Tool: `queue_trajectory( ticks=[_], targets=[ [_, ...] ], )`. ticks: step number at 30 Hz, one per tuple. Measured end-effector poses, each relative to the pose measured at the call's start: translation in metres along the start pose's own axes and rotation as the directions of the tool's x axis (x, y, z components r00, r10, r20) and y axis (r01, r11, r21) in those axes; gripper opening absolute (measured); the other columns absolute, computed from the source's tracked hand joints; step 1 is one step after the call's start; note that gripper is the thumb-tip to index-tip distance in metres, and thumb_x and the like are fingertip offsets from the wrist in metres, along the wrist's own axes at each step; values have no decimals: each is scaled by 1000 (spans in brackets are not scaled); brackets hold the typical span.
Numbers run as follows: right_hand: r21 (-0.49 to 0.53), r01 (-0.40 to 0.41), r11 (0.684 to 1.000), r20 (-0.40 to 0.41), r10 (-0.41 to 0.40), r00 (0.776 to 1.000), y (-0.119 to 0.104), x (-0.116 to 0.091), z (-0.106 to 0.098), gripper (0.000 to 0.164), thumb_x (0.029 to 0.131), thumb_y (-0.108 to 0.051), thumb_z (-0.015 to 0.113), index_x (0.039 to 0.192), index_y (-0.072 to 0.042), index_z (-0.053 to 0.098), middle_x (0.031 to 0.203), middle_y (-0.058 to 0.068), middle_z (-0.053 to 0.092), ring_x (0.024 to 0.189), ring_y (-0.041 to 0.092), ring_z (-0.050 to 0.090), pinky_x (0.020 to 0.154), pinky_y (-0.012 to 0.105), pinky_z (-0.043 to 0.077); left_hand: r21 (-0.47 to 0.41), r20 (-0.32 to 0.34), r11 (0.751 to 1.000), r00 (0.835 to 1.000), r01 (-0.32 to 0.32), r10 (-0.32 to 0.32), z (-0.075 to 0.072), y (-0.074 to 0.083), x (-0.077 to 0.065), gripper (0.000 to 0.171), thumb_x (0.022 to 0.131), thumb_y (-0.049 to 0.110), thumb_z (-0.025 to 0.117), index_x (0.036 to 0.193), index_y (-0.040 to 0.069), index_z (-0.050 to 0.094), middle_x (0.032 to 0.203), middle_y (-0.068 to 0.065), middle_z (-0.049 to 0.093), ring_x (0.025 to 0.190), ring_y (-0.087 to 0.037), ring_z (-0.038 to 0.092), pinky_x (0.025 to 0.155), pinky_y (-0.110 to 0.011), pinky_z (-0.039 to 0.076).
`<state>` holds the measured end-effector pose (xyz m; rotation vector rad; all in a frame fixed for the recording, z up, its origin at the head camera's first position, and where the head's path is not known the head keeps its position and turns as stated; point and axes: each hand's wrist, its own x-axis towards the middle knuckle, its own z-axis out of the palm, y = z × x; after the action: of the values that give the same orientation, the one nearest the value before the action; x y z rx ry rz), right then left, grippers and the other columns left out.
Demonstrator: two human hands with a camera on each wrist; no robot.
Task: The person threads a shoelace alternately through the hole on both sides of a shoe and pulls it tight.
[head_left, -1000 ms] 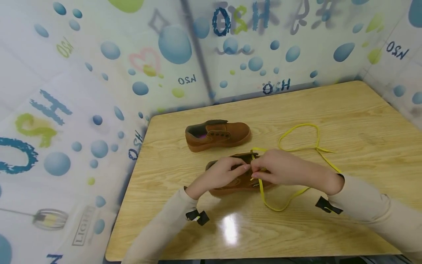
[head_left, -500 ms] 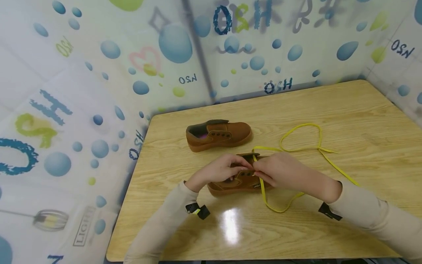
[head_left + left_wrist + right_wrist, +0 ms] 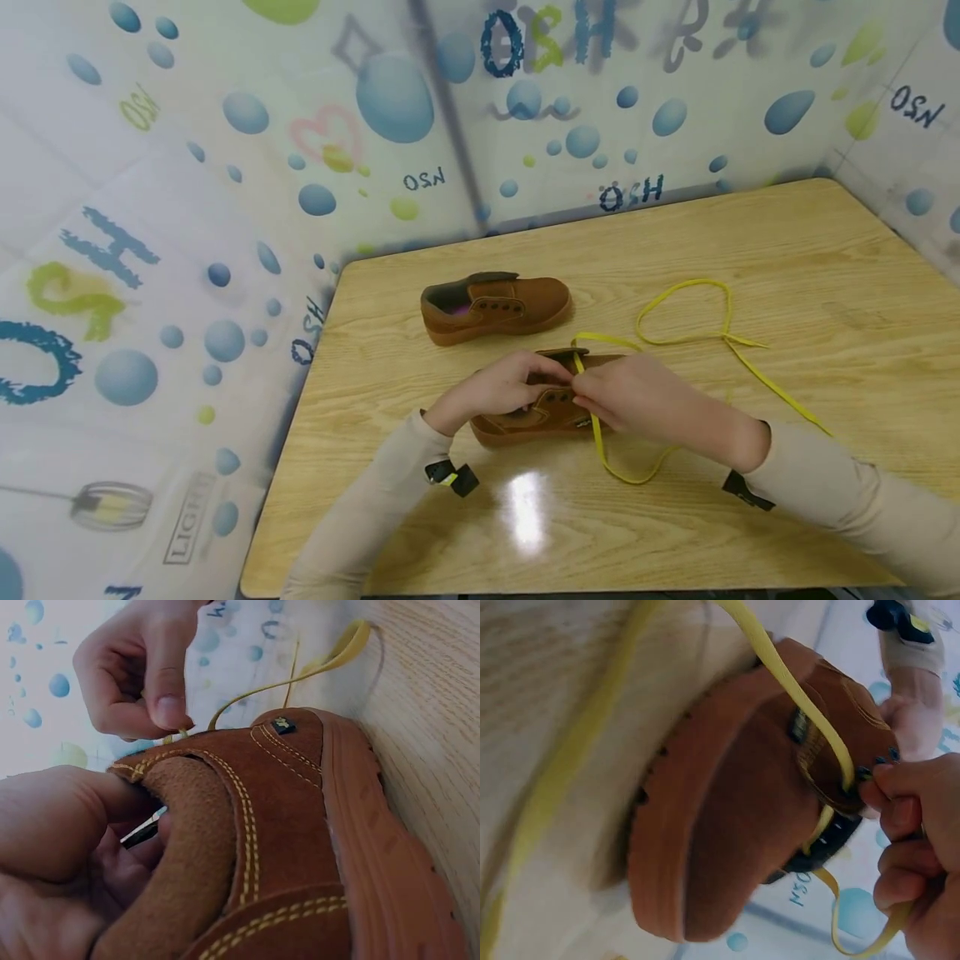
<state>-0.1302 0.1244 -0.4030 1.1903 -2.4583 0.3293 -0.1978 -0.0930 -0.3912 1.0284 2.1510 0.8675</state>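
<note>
A brown shoe with yellow stitching (image 3: 517, 427) stands on the table, toe to the right. My left hand (image 3: 498, 387) holds it at the opening; in the left wrist view the thumb lies by the eyelet flap and the fingers reach inside the shoe (image 3: 292, 810). My right hand (image 3: 637, 396) is over the eyelets, its curled fingers pinching a yellow shoelace (image 3: 597, 433). In the right wrist view the shoelace (image 3: 810, 705) enters an eyelet near the toe, and another stretch runs under the curled right fingers. The pinched end is mostly hidden by the fingertips.
A second brown shoe (image 3: 536, 304), without a lace in its eyelets, stands behind the first. The long remainder of the lace loops across the wooden table (image 3: 810, 292) to the right. A patterned curtain (image 3: 570, 100) borders the table's back and left sides.
Over the last second the right fingers have drawn in close at the eyelets and tipped slightly downward. The left hand has shifted slightly, uncovering more eyelets. Both shoes stay in place.
</note>
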Motion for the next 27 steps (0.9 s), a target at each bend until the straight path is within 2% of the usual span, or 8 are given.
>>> queue_trajectory(
  ticks=[4, 7, 9, 12, 16, 20, 23, 27],
  targets=[
    [-20, 9, 1000, -48, -10, 999, -3, 1, 4, 24, 84, -14, 77, 74, -15, 55, 57, -9, 45, 49, 0, 31, 48, 15, 26, 62, -19, 998, 1000, -19, 20, 1, 0, 2, 45, 91, -13, 46, 127, 5, 65, 125, -13, 68, 49, -8, 48, 56, -18, 42],
    [-20, -29, 999, -53, 28, 998, -3, 1, 6, 23, 85, -17, 77, 74, -15, 57, 59, -9, 50, 50, 1, 36, 49, 15, 31, 148, -65, 988, 997, -35, 45, 4, -1, 5, 38, 91, -10, 51, 121, 5, 69, 119, -10, 72, 73, -10, 64, 76, -18, 50],
    [-14, -59, 998, -34, 59, 998, -1, 1, 6, 24, 85, -21, 77, 73, -17, 57, 60, -9, 52, 51, 1, 38, 50, 16, 33, 200, -98, 979, 994, -36, 56, 6, -2, 6, 32, 94, -7, 54, 117, 6, 72, 116, -8, 74, 91, -12, 67, 89, -20, 51],
    [10, -89, 996, 18, 89, 996, 4, 2, 3, 29, 86, -27, 77, 69, -20, 54, 58, -10, 49, 51, 0, 37, 50, 16, 32, 285, -144, 958, 988, -15, 58, 8, -3, 3, 25, 97, 1, 58, 113, 9, 75, 111, -5, 75, 102, -15, 70, 90, -25, 54],
    [90, -103, 991, 115, 92, 989, 11, 8, -3, 28, 87, -31, 75, 69, -23, 55, 59, -13, 49, 54, -3, 37, 52, 16, 33, 440, -220, 897, 973, 39, 65, 6, 0, -11, 20, 96, 7, 62, 108, 13, 77, 106, -2, 77, 95, -14, 71, 83, -26, 57],
    [154, -84, 985, 163, 59, 985, 19, 15, -8, 21, 86, -31, 76, 72, -23, 62, 64, -14, 58, 58, -3, 45, 58, 20, 42, 531, -290, 845, 951, 62, 112, 0, 2, -30, 13, 93, 13, 69, 99, 16, 79, 97, 2, 76, 87, -12, 71, 76, -25, 56],
    [140, -52, 989, 146, 32, 989, 21, 18, -11, 17, 83, -31, 78, 74, -24, 66, 67, -14, 62, 63, 1, 50, 70, 29, 48, 611, -315, 791, 927, 35, 202, -5, 0, -41, 9, 90, 16, 72, 93, 18, 80, 90, 6, 74, 82, -10, 67, 73, -22, 54],
    [150, -53, 987, 81, 41, 996, 22, 22, -13, 11, 83, -28, 79, 81, -23, 69, 76, -14, 64, 72, 6, 53, 80, 38, 49, 711, -330, 703, 873, -20, 359, -13, -11, -50, 6, 88, 17, 74, 87, 19, 79, 85, 6, 72, 76, -11, 57, 70, -22, 50]
  ],
)
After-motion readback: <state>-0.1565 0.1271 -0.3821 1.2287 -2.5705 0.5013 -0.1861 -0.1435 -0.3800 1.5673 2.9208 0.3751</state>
